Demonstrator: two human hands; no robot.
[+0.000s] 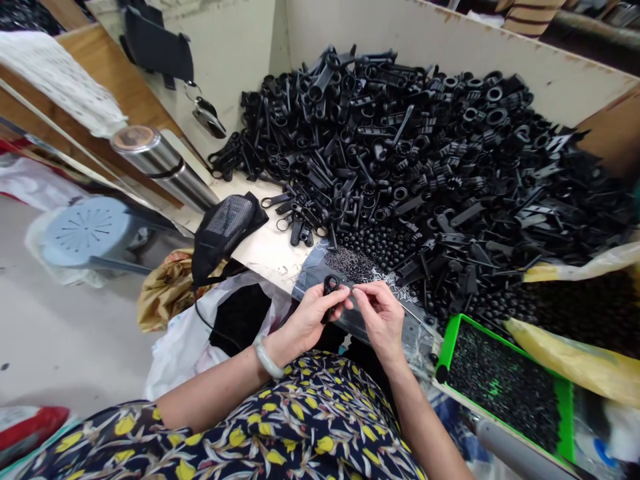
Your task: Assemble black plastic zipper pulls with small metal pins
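My left hand (316, 308) is closed around a black plastic part with a ring-shaped end (331, 285), which points upward between thumb and fingers. Close beside it, my right hand (381, 316) has thumb and forefinger pinched together near the part; whatever sits in that pinch is too small to name. Just beyond my hands lie a heap of tiny dark pieces (347, 262), a scatter of small silvery pins (403, 291) and a pile of round black beads (383, 245). Behind them rises a large heap of black plastic parts (380, 140).
A green tray (565, 417) full of small black pieces stands at the right, beside yellowish plastic bags (575, 347). To the left are a black mesh pouch (227, 223), a steel flask (165, 167) and a blue stool (87, 230). Pale boards (440, 40) wall in the heap.
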